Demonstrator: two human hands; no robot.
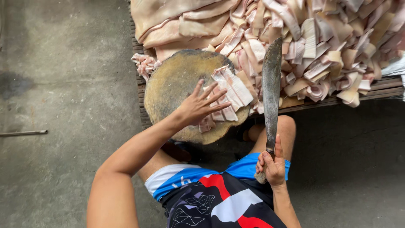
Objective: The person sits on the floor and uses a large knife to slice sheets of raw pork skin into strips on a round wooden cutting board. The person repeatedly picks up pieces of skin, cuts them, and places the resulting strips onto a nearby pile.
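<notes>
The left hand (198,106), fingers spread, presses flat on the cut pale strips (230,90) atop the round chopping block (177,84) (soft, likely slippery, best pinned from above), while the right hand (272,166) grips the long knife (271,84) by its handle.

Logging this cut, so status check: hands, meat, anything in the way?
Left hand spread flat on meat strips atop round chopping block. Right hand grips long knife, raised. Nothing between.
</notes>
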